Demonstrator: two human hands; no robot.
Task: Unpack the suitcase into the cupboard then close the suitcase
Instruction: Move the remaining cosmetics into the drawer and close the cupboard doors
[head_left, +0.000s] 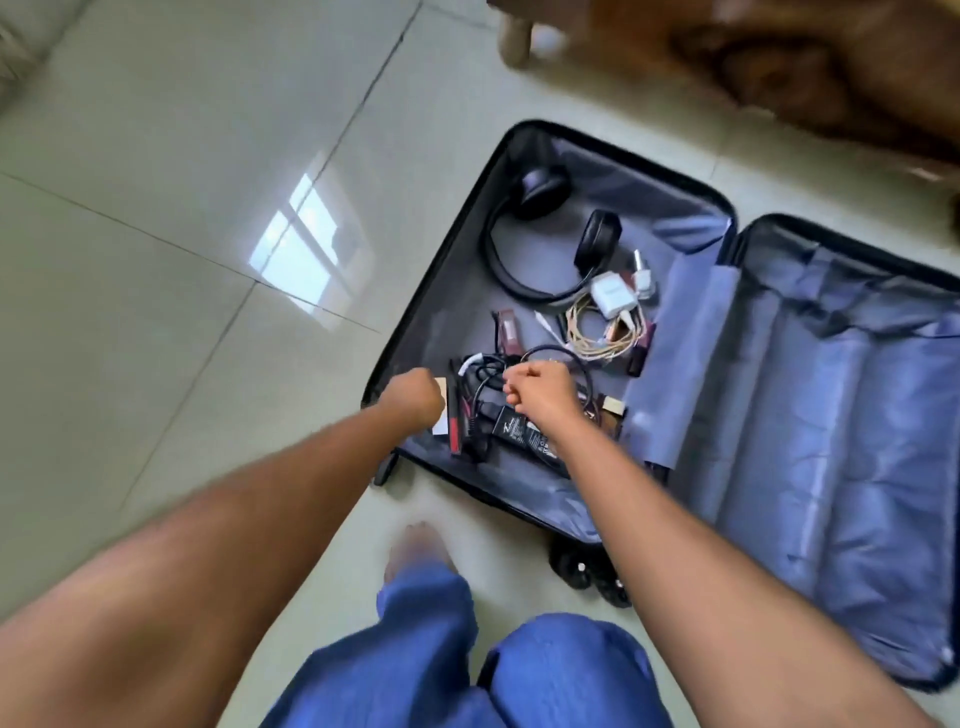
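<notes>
The suitcase (519, 483) lay open on the floor (156, 260), its lid half to the right. In the left half, headphones (524, 249) lay farthest, a charger (610, 296) and coiled cable (597, 338) right of centre, and a power adapter (519, 434) nearest, under both hands.
</notes>
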